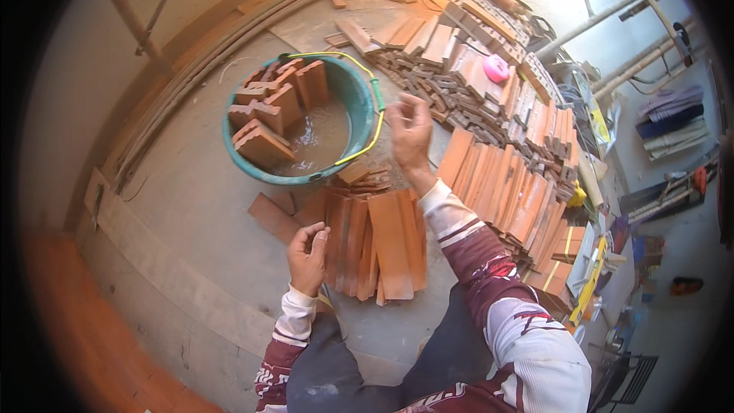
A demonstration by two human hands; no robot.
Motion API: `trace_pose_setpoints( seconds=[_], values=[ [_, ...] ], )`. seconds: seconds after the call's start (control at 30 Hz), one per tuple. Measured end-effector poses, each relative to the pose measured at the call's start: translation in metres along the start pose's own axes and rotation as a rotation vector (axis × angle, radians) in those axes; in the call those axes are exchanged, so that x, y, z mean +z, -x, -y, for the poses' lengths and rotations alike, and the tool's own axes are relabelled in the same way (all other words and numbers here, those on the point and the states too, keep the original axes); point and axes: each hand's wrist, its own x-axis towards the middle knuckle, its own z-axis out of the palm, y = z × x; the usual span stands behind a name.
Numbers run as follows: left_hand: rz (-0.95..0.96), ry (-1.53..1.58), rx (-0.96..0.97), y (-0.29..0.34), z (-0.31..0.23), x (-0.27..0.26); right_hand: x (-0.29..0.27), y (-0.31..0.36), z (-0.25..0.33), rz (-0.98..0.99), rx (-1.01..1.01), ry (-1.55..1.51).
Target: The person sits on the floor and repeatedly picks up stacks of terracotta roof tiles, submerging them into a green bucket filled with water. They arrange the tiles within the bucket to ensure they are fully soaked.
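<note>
Well, nearest the body, the left hand [307, 258] is hanging just beside the left edge of the near stack [394, 237] of clay pieces, its fingers curling in toward the thumb with nothing visible in them; whether the tips are meeting, or brushing the closest piece, I cannot tell. That stack is lying ahead of the legs [321, 359], long flat pieces leaning and lapping over one another to the right of those fingertips, while a loose piece [274, 218] is lying just beyond them to the left. These are looking stiff and dense, probably rough when dry and brittle at the thin edges, so each is calling for a grip across both long sides near the middle rather than by a corner

Farther out, the right hand [411, 126] is hovering just beside the green grip [378, 97] of the bucket's [358, 107] yellow handle [336, 53], fingers loosely bent and standing apart from the thumb, apparently holding nothing. The bucket is sitting left of those fingers, its soaking pieces [283, 103] standing in murky water [325, 134] and likely feeling slicker and heavier. Loaded so, it is probably weighing plenty and inviting a hold by the grip

Beyond, more clay rows [417, 34] are spreading rightward
</note>
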Motion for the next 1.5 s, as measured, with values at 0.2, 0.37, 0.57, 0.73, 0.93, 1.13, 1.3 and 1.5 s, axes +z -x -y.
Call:
trace_pose_setpoints(
  seconds=[0.2,0.37,0.57,0.73,0.93,1.13,1.3,1.5],
  values=[
    [0.035,-0.05,-0.09,0.002,-0.004,0.015,-0.155,-0.031,-0.12,0.014,0.192,1.272],
    [0.016,-0.098,-0.137,0.005,-0.015,0.015,-0.174,-0.049,-0.133,0.129,0.346,1.651],
    [0.036,-0.112,-0.136,0.007,-0.012,0.016,-0.171,-0.052,-0.147,0.067,0.423,1.812],
    [0.043,-0.121,-0.152,0.008,-0.003,0.009,-0.169,-0.058,-0.148,0.065,0.503,1.704],
    [0.058,-0.105,-0.151,0.006,-0.007,0.018,-0.162,-0.049,-0.153,0.082,0.358,1.693],
    [0.028,-0.097,-0.105,0.008,-0.004,0.002,-0.15,-0.029,-0.153,0.221,0.156,1.668],
    [0.108,-0.075,-0.112,0.004,0.002,0.025,-0.178,0.004,-0.177,0.374,0.053,1.656],
    [0.095,-0.104,-0.131,0.006,0.003,0.018,-0.174,0.049,-0.114,0.587,-0.237,1.318]
  ],
)
